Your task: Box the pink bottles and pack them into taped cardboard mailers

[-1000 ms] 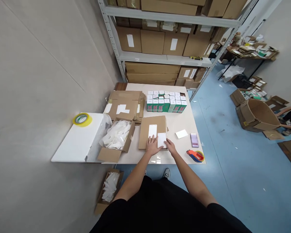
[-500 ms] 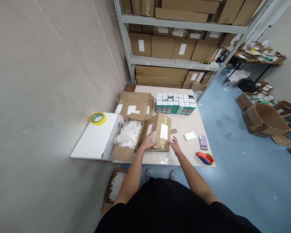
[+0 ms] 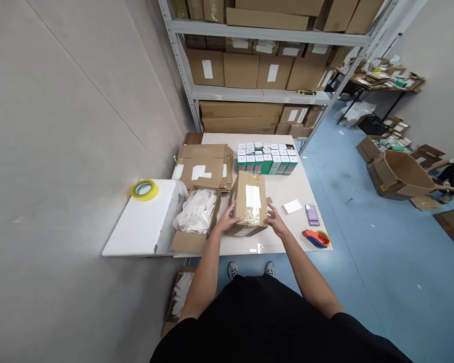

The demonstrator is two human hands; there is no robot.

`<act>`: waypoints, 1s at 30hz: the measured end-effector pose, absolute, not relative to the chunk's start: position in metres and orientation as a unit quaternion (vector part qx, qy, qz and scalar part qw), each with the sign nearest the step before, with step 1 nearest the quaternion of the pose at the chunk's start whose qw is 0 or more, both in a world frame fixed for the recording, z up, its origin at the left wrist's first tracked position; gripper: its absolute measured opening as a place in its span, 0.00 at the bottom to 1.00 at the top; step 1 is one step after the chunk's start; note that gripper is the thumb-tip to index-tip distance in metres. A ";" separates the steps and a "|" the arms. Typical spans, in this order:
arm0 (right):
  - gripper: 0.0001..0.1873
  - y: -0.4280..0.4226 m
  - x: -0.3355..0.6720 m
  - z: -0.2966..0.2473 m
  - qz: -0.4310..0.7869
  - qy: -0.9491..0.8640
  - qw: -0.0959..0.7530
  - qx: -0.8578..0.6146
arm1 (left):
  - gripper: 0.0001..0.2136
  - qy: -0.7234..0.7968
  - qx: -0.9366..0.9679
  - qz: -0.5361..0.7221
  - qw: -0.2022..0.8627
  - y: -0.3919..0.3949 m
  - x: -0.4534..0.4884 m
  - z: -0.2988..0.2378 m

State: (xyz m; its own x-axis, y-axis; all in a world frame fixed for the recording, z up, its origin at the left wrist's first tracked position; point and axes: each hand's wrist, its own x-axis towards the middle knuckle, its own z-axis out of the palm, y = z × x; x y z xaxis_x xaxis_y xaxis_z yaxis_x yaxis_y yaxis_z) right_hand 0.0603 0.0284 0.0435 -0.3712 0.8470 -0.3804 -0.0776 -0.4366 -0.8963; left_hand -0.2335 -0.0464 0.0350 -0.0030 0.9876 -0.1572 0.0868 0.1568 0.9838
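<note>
A brown cardboard box [image 3: 249,201] with a white label and clear tape stands tipped up near the front of the white table [image 3: 283,189]. My left hand [image 3: 227,220] grips its left side. My right hand [image 3: 275,220] presses against its right side, fingers spread. The box rests on its lower edge between my two hands.
An open carton of white plastic bags [image 3: 194,214] sits left of the box, flattened cartons [image 3: 202,164] behind it. Green and white small boxes [image 3: 267,157] stand at the back. A white card [image 3: 292,205], a red tape dispenser [image 3: 316,238] and a yellow tape roll [image 3: 144,189] lie nearby. Shelving holds cartons.
The box lay flat under both hands, then was tipped up on edge. Now it stands more upright, turned so its labelled face points up, held between both hands.
</note>
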 end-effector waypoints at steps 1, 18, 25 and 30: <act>0.52 0.031 0.066 0.046 0.709 -0.427 0.330 -0.454 | 0.52 0.541 0.470 0.443 0.539 -0.044 -0.230 0.035; 0.54 0.046 0.196 0.005 0.699 -0.456 0.304 -0.459 | 0.54 0.612 0.351 0.485 0.517 -0.063 -0.057 -0.002; 0.52 0.072 0.213 0.007 0.741 -0.461 0.277 -0.402 | 0.53 0.634 0.355 0.492 0.480 -0.058 -0.029 0.019; 0.50 0.099 0.216 0.033 0.760 -0.477 0.235 -0.374 | 0.49 0.658 0.322 0.512 0.448 -0.059 -0.019 0.048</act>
State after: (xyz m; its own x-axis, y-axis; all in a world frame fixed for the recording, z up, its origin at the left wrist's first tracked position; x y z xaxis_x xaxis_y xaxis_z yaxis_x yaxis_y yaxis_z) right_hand 0.2165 0.0985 0.0325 -0.6099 0.7140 -0.3439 0.0003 -0.4337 -0.9011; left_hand -0.0189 -0.0593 0.0482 -0.3902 0.8834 -0.2595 -0.0353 0.2673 0.9630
